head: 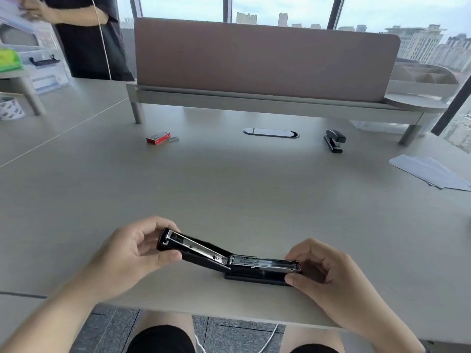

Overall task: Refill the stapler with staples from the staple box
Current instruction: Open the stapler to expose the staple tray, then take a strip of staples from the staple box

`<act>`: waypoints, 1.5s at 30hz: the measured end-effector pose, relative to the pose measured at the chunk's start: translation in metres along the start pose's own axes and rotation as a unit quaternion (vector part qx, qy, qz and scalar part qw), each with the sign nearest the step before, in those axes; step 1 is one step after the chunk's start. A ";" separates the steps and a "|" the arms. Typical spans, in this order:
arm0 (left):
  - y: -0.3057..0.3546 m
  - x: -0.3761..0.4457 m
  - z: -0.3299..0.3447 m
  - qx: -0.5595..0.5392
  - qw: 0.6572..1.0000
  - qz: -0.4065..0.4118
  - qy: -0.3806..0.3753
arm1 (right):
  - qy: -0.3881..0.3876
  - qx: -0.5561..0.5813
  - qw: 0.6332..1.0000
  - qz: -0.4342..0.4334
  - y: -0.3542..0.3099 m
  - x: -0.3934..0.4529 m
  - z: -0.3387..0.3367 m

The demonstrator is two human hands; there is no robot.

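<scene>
The stapler is held at the near edge of the desk, swung fully open, its base resting on the desk top. The lid is pinched near its tip by the left hand, thumb below and fingers above, and is tilted up and back to the left. The front end of the staple channel is gripped between thumb and fingers of the right hand, so both hands are closed on the stapler. The channel is laid open to view; whether any staples are left in it cannot be told, as the metal is blurred.

The red staple box is lying well apart, far across the desk on the left, with a loose strip of staples just beside it. A second stapler is standing on the far right, and some papers are spread by the right edge.

For this step to be done well, the lid should be kept fully back by the left hand so the channel is not closed off. The right hand would best be freed to fetch the loose strip, which should be dropped in legs down.
</scene>
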State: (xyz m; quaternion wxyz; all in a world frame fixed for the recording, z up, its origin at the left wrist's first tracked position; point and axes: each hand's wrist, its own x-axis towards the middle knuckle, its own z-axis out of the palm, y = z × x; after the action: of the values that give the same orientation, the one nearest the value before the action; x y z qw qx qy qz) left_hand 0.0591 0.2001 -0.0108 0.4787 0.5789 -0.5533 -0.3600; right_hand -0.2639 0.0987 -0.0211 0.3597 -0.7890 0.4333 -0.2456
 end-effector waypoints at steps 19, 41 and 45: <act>-0.016 -0.001 -0.013 0.244 0.969 -0.006 -0.041 | -0.035 0.059 0.998 -0.010 0.003 0.004 -0.004; -0.051 0.164 -0.064 0.113 0.954 -0.084 0.264 | 0.003 0.015 0.999 0.032 -0.080 0.281 0.131; -0.055 0.166 -0.071 0.025 0.959 -0.059 0.276 | 0.021 -0.049 0.999 0.000 -0.093 0.330 0.162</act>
State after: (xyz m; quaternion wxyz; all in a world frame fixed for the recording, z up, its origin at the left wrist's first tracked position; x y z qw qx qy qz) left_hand 0.1639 0.0440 -0.0249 0.5763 0.6989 -0.3735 -0.1999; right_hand 0.0629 -0.0940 -0.0243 0.3114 -0.8002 0.4526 -0.2403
